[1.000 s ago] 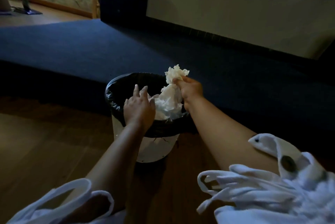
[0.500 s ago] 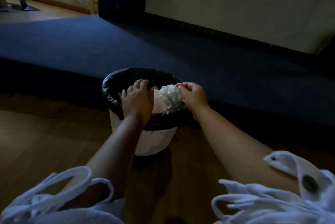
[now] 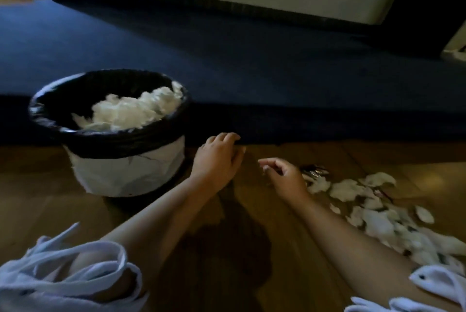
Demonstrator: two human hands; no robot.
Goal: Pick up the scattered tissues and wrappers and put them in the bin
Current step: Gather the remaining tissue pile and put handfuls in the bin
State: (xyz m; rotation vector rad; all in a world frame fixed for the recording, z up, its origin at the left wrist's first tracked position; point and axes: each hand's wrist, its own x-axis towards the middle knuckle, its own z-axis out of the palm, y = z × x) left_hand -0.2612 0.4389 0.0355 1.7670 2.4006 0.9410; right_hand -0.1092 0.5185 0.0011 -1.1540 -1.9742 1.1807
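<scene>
between loads, by the look of it. holding nothing in the left hand (image 3: 216,157), fingers loosely curled, just right of the bin (image 3: 121,168); nothing in the right hand (image 3: 285,175) either, fingers slack and half-bent, hovering beside a shiny wrapper (image 3: 314,170). crumpled tissues (image 3: 131,110) heaped inside the black liner (image 3: 106,144), close to the rim. scattered tissues (image 3: 373,215) strewn on the wooden floor (image 3: 252,248) to the right, well apart from the bin. next, probably: reach right, gather a handful, lift it over the rim. bare floor between pile and bin; blue carpet (image 3: 277,84) edge just behind.
</scene>
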